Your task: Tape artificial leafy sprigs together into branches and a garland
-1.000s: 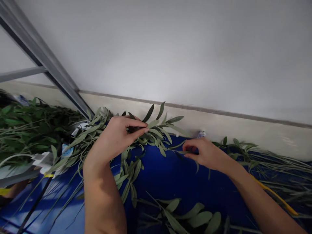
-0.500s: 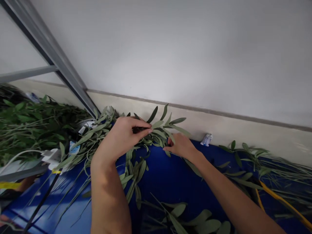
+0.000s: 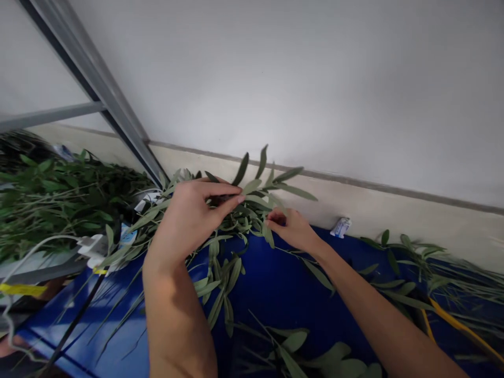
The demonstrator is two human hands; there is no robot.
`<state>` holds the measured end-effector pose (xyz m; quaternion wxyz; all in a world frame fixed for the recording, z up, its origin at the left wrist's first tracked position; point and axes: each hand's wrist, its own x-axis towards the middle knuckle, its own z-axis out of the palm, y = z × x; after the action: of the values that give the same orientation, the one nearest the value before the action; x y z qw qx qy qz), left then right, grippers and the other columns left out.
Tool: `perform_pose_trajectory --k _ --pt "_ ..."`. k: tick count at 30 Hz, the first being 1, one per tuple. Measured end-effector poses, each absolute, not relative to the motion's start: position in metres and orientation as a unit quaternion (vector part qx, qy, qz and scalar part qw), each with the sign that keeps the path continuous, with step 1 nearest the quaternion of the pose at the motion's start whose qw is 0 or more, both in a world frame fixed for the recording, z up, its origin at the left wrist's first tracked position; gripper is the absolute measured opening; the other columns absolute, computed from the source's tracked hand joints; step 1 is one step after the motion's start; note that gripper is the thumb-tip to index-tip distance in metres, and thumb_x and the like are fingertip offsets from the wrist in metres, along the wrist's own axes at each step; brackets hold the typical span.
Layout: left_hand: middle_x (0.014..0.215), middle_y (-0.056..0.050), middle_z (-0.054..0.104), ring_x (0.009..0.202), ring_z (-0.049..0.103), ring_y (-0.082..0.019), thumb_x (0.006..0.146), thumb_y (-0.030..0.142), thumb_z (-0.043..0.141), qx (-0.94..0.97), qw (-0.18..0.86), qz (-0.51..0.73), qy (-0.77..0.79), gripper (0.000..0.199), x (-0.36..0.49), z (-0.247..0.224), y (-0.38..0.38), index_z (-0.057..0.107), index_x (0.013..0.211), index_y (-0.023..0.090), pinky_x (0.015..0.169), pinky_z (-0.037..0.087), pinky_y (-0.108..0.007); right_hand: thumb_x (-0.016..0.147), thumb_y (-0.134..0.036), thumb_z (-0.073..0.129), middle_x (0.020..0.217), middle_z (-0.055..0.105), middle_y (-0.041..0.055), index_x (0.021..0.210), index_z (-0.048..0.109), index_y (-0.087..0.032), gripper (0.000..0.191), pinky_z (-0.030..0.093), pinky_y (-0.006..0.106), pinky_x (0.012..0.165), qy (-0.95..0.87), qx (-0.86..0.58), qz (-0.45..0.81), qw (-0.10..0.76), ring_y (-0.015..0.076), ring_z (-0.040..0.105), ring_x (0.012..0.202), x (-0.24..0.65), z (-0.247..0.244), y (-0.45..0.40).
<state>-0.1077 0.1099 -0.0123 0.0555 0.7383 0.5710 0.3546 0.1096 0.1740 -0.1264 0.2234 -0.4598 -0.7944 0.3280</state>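
Note:
Between thumb and fingers, my left hand (image 3: 199, 212) pinches a leafy branch (image 3: 271, 184) with long narrow grey-green leaves, whose tip points up and right. Just right of it, my right hand (image 3: 293, 226) has its fingers curled and closed at the lower leaves; what lies in its fingertips is too small to make out. Under and beside both hands spreads a pile of similar leafy branches (image 3: 224, 273) on a blue surface (image 3: 271, 278). A stem with leaves (image 3: 318, 274) lies below my right wrist.
A white wall (image 3: 299, 89) rises behind, with a grey metal frame (image 3: 126, 123) at left. Further left are more greenery (image 3: 63, 194) and a white plug with cable (image 3: 94, 249). A small crumpled packet (image 3: 340, 227) lies at the wall. Yellow-orange handles (image 3: 460, 320) show at right.
My left hand and the branch tip have risen slightly. My right hand stays close to the lower leaves, its fingers a little more curled. The whole view has shifted slightly.

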Motion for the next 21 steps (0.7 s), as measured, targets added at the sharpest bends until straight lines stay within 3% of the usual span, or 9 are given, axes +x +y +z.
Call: perform_pose_trajectory --k 5,7,11,16,21 --pt "0.102 0.005 0.08 0.097 0.075 -0.023 0.089 0.046 0.071 0.681 -0.019 0.417 0.602 0.023 -0.116 -0.004 0.091 0.081 0.102 0.03 0.085 0.06 -0.034 0.1 -0.04 0.052 0.083 0.076 0.0025 0.12 0.074 -0.024 0.034 0.053 0.026 0.065 -0.81 -0.365 0.418 0.191 0.0171 0.07 0.069 0.109 -0.108 0.171" --pt "0.103 0.006 0.079 0.094 0.075 -0.022 0.089 0.047 0.072 0.677 -0.028 0.423 0.602 0.022 -0.118 -0.003 0.088 0.081 0.101 0.031 0.084 0.06 -0.034 0.101 -0.039 0.052 0.085 0.078 0.0042 0.124 0.073 -0.023 0.035 0.054 0.027 0.067 -0.81 -0.385 0.403 0.184 0.0181 0.072 0.071 0.113 -0.108 0.175" --pt "0.101 0.005 0.08 0.094 0.075 -0.025 0.089 0.046 0.073 0.689 -0.01 0.402 0.603 0.017 -0.115 -0.004 0.092 0.082 0.098 0.034 0.083 0.06 -0.035 0.09 -0.027 0.068 0.09 0.079 0.0081 0.103 0.08 -0.02 0.019 0.052 0.031 0.072 -0.803 -0.476 0.309 0.183 0.0231 0.072 0.083 0.119 -0.126 0.189" --pt "0.1 0.001 0.081 0.093 0.075 -0.026 0.09 0.041 0.071 0.721 0.01 0.35 0.598 0.019 -0.108 -0.005 0.102 0.084 0.1 0.03 0.083 0.059 -0.034 0.082 -0.021 0.077 0.082 0.078 0.0074 0.085 0.082 -0.02 0.006 0.05 0.031 0.072 -0.804 -0.475 0.307 0.184 0.0223 0.07 0.077 0.114 -0.148 0.191" --pt "0.098 0.001 0.082 0.091 0.075 -0.024 0.09 0.038 0.071 0.732 0.044 0.344 0.587 0.018 -0.1 -0.005 0.105 0.084 0.099 0.028 0.082 0.058 -0.033 0.089 -0.029 0.07 0.083 0.078 0.0049 0.09 0.082 -0.021 0.014 0.051 0.03 0.072 -0.774 -0.482 0.324 0.251 0.0205 0.07 0.077 0.126 -0.134 0.189"
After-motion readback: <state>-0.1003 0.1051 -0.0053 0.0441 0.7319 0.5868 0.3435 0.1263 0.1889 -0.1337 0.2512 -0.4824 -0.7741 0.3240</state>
